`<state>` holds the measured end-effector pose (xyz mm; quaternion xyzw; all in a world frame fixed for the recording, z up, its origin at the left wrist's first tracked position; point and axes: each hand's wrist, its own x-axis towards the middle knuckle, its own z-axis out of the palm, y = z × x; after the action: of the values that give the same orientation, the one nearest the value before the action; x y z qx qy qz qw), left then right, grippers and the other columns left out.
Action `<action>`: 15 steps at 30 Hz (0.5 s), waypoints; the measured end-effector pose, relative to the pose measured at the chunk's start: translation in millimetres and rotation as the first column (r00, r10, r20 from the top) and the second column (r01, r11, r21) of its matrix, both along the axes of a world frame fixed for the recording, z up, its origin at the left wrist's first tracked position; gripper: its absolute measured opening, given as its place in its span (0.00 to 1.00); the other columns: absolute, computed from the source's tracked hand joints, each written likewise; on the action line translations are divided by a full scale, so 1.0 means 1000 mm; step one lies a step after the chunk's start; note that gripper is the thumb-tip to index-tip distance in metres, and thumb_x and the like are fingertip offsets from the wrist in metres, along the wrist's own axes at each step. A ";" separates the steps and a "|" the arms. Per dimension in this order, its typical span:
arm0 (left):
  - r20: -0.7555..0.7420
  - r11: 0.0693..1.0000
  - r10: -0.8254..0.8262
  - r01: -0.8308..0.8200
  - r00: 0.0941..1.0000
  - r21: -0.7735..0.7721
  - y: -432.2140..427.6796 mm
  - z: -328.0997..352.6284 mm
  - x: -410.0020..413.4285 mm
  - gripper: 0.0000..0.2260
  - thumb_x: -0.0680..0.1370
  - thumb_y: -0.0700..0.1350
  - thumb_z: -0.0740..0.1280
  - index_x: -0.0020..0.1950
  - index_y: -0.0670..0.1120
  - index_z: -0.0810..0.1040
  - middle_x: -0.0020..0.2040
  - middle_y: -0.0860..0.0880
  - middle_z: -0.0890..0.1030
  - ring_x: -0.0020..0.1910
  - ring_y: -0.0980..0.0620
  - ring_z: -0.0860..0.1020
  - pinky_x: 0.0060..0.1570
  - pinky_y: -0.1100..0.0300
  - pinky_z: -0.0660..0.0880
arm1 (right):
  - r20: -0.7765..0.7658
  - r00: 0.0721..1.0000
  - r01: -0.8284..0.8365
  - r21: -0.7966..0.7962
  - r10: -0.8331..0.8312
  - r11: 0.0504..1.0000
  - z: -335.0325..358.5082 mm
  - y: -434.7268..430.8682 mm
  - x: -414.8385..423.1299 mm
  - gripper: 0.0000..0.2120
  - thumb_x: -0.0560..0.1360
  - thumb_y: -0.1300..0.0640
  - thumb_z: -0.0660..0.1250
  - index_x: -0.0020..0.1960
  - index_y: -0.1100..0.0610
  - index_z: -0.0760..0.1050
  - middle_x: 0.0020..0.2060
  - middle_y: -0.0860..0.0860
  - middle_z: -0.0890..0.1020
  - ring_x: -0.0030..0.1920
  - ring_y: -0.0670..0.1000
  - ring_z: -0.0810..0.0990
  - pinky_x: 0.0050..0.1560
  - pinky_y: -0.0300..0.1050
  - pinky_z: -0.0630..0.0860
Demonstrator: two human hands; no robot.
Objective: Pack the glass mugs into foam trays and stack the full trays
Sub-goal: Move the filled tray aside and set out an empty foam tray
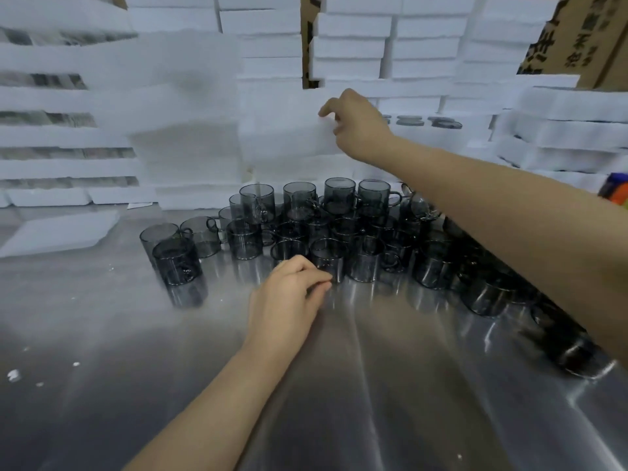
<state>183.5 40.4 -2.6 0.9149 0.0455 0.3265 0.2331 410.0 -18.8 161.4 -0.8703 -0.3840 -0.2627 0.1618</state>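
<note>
Reaching far over the bench point(102, 351), the right hand point(360, 125) pinches the right edge of one white foam tray point(282, 134), thumb on top and fingers curled beneath it. The tray is blurred and stands raised above the mugs, in front of the foam stacks point(353, 45) that fill the far side.

The left hand point(289, 295) rests on the steel bench in the middle, its fingers loosely curled and holding nothing, fingertips just beside the base of the nearest mug.

The glass mugs point(244, 241), smoky grey with handles, stand in one crowded cluster between the two hands and run on to the right under the right forearm. There are over twenty; the exact number cannot be told, since they overlap and the arm hides some. Four of them stand higher than the rest in the far row. Two stand a little apart at the left end of the cluster.

One loose foam slab point(57, 234) lies flat on the bench at the far left. To the right of the right hand, one packed tray point(475, 125) shows three dark mug rims in its top. Two cardboard boxes point(577, 39) show between and behind the stacks. A few white foam crumbs point(13, 375) lie on the near left of the bench.
</note>
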 end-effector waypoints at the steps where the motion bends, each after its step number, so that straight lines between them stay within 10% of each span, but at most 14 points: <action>1: 0.003 1.000 -0.007 0.007 1.000 -0.014 0.001 0.001 -0.001 0.05 0.76 0.47 0.71 0.50 0.54 0.84 0.42 0.61 0.76 0.39 0.61 0.70 0.33 0.68 0.66 | 0.030 1.000 -0.008 -0.016 0.009 1.000 0.006 -0.011 -0.015 0.22 0.74 0.69 0.59 0.65 0.55 0.72 0.59 0.58 0.71 0.57 0.59 0.74 0.55 0.49 0.70; 10: 0.163 0.923 0.227 -0.159 0.960 -0.350 0.018 0.015 -0.011 0.04 0.76 0.40 0.69 0.40 0.44 0.82 0.34 0.54 0.75 0.32 0.59 0.72 0.33 0.73 0.65 | 0.046 0.948 -0.319 0.152 0.315 0.936 -0.024 -0.157 -0.202 0.20 0.76 0.67 0.63 0.65 0.54 0.73 0.46 0.47 0.69 0.46 0.44 0.69 0.49 0.33 0.65; 15: 0.271 0.687 0.487 -0.173 0.830 -0.706 0.039 0.024 -0.029 0.09 0.79 0.39 0.63 0.54 0.36 0.81 0.41 0.54 0.79 0.39 0.61 0.75 0.43 0.72 0.68 | -0.261 0.876 -0.449 -0.142 0.405 0.882 -0.102 -0.201 -0.239 0.23 0.76 0.68 0.60 0.70 0.54 0.70 0.49 0.47 0.68 0.47 0.45 0.70 0.51 0.34 0.68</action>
<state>154.8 79.2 21.6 0.6515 0.2717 0.5237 0.4770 171.2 -219.9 59.0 -0.7990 -0.5709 -0.0811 0.1705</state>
